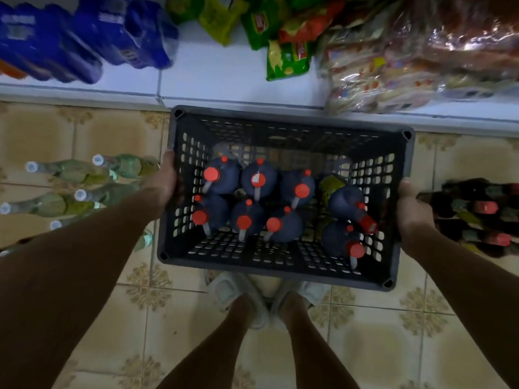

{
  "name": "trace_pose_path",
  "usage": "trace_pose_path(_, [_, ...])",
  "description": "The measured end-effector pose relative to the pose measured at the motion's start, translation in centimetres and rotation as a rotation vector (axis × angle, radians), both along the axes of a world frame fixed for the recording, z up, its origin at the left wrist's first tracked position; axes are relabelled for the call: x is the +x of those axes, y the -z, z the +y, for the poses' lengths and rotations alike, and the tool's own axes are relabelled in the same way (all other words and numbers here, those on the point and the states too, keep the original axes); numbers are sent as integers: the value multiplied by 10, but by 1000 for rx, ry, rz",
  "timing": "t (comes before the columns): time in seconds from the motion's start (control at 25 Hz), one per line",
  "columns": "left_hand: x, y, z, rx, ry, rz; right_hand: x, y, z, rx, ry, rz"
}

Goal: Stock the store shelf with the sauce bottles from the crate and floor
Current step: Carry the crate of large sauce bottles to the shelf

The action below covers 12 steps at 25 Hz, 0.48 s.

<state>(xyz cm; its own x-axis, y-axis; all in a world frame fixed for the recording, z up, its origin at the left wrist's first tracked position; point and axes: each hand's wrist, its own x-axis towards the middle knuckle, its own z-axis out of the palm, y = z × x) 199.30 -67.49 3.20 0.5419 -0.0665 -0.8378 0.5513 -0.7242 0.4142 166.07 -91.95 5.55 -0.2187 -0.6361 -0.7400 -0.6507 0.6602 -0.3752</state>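
Note:
A dark grey slotted crate (283,273) hangs above the tiled floor in front of the white shelf (224,77). Inside it stand several dark sauce bottles with red caps (258,179); two at the right (349,203) lean over. My left hand (165,181) grips the crate's left rim. My right hand (411,211) grips the right rim. More dark bottles with red caps (483,209) lie on the floor at the right.
Greenish clear bottles with white caps (78,172) stand on the floor at the left. The shelf holds blue packs (84,37), green and red snack bags (283,51) and wrapped bread (393,74). My feet in pale sandals (252,293) are under the crate.

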Motion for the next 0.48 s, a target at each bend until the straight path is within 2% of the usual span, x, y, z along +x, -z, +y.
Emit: trace_pose_path(0.48, [52, 58, -9, 54, 14, -14, 58, 60, -35, -46, -128, 48])
